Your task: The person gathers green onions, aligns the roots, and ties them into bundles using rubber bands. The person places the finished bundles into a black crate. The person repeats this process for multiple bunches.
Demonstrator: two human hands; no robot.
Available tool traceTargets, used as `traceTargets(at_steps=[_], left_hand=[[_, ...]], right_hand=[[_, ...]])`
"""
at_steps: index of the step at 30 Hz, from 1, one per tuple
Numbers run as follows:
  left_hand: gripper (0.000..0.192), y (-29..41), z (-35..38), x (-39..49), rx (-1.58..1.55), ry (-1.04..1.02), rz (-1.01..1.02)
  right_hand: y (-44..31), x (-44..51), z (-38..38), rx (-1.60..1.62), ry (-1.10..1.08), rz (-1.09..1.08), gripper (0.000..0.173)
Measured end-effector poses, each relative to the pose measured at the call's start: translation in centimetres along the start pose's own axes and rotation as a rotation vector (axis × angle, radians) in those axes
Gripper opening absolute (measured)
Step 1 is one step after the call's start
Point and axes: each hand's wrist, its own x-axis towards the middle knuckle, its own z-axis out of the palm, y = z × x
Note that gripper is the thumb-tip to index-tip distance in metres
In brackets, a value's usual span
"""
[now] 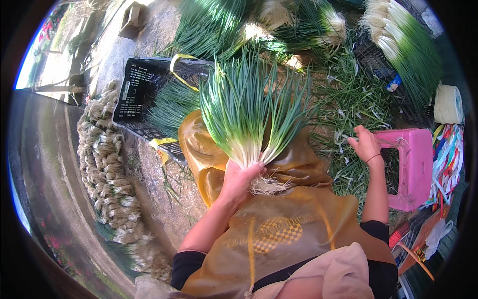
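Observation:
My left hand (244, 177) grips a fanned bunch of green onions (242, 112) by its white stems, just above the roots. Pale, stringy roots (269, 185) hang below the fist, and the green leaves spread upward over my lap. A translucent amber apron (280, 209) covers my lap and legs. Out to the right, my right hand (364, 145) is held above a litter of trimmed onion leaves (354, 108). Its thumb and index finger are apart, with no onion visible between them. A pink plastic stool (416, 168) stands just right of that hand.
A black plastic crate (134, 93) with yellow straps holds onions at left. Bundled onion roots (106, 157) line the floor beyond it. More onion bunches (220, 26) lie ahead. At right are stacked onions (407, 48) on a crate, a twine roll (448, 104) and coloured ribbons (448, 160).

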Motion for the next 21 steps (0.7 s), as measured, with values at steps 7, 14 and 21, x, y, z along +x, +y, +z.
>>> traceTargets(at_steps=[7,14,21], left_hand=[[0.03,-0.1,0.4,-0.7,0.108,0.008,0.057],[0.031,-0.8,-0.3,-1.7,-0.058,0.106,0.067],[0.024,0.1,0.0,-1.6,-0.103,-0.098,-0.005]], right_hand=[[-13.7,-3.0,10.9,-0.349,0.301,-0.889,0.025],[-12.6,-1.6,12.9,-0.486,0.002,-1.152,0.02],[-12.8,-6.7,13.4,0.374,-0.846,-0.641,0.012]])
